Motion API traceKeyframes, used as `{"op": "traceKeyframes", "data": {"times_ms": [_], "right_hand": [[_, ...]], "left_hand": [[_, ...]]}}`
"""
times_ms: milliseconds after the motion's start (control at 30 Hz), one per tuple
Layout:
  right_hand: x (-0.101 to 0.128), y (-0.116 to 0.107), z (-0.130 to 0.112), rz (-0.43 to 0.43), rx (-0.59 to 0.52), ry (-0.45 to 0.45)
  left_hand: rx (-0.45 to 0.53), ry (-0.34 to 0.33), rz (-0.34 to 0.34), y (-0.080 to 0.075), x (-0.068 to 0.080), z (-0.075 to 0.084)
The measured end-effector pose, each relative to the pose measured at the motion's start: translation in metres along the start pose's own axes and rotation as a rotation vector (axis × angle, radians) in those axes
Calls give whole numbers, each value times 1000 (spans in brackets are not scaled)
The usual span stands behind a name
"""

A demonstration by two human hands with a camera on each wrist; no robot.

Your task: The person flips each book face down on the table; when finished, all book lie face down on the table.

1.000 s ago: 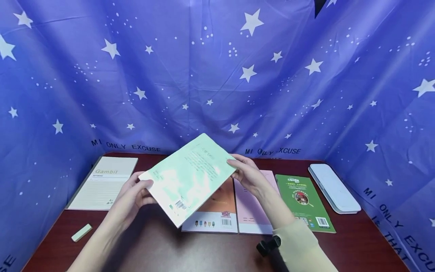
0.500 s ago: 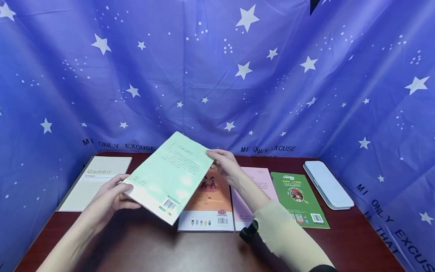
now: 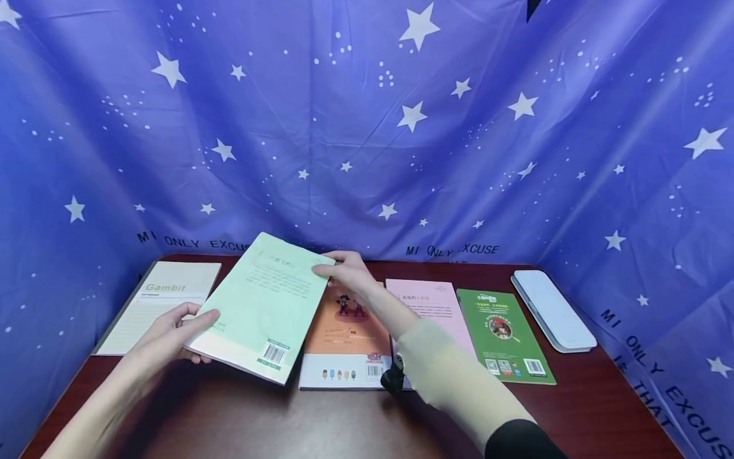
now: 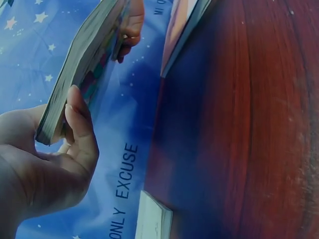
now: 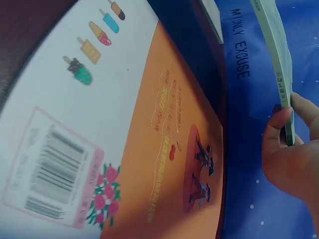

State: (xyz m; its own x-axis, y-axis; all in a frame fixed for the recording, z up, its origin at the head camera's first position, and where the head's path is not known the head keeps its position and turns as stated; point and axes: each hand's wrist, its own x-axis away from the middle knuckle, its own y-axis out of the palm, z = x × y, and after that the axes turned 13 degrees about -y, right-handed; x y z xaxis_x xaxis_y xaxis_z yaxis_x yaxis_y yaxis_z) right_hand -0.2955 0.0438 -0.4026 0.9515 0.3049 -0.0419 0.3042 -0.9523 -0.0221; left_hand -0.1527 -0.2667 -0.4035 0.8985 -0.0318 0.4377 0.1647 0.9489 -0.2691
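Note:
A pale green book (image 3: 269, 299), back cover up with a barcode at its lower corner, is held tilted above the table by both hands. My left hand (image 3: 174, 335) grips its left edge, thumb on the cover and fingers underneath; the left wrist view shows the page block of the green book (image 4: 75, 69) between thumb and fingers of the left hand (image 4: 55, 164). At the upper right corner my right hand (image 3: 346, 273) pinches it, and in the right wrist view the right hand (image 5: 294, 144) holds the spine end. Just right of it lies an orange and white book (image 3: 344, 338), partly covered by the right arm.
A pink book (image 3: 427, 296) and a green book with a round picture (image 3: 504, 338) lie in a row to the right. Beyond them is a white case (image 3: 553, 312). At the left lies a cream Gambit notebook (image 3: 166, 287). A starry blue curtain (image 3: 367, 127) surrounds the table.
Both hands have carried the pale green book leftward and turned it more upright to the view. More of the orange and pink books shows now. The left arm now covers where the eraser-like block lay.

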Motion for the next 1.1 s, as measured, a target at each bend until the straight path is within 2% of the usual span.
{"op": "traceKeyframes", "data": {"times_ms": [200,400,567,733,867,1100], "right_hand": [[-10,10,4,-30,175,-2],[-12,23,10,-78,287,-42],[-13,30,15,-146,542,-100],[-16,32,21,-234,724,-136],[-20,35,27,-281,804,-158],[-24,41,30,-300,878,-177]], "left_hand": [[-47,-44,-11,-2,0,-10],[-113,-80,9,-6,-2,-22],[-180,-73,3,-8,-5,-28],[-289,-91,71,-6,-8,-29],[-381,-108,118,-4,-10,-27],[-455,-136,130,-2,-12,-27]]}}
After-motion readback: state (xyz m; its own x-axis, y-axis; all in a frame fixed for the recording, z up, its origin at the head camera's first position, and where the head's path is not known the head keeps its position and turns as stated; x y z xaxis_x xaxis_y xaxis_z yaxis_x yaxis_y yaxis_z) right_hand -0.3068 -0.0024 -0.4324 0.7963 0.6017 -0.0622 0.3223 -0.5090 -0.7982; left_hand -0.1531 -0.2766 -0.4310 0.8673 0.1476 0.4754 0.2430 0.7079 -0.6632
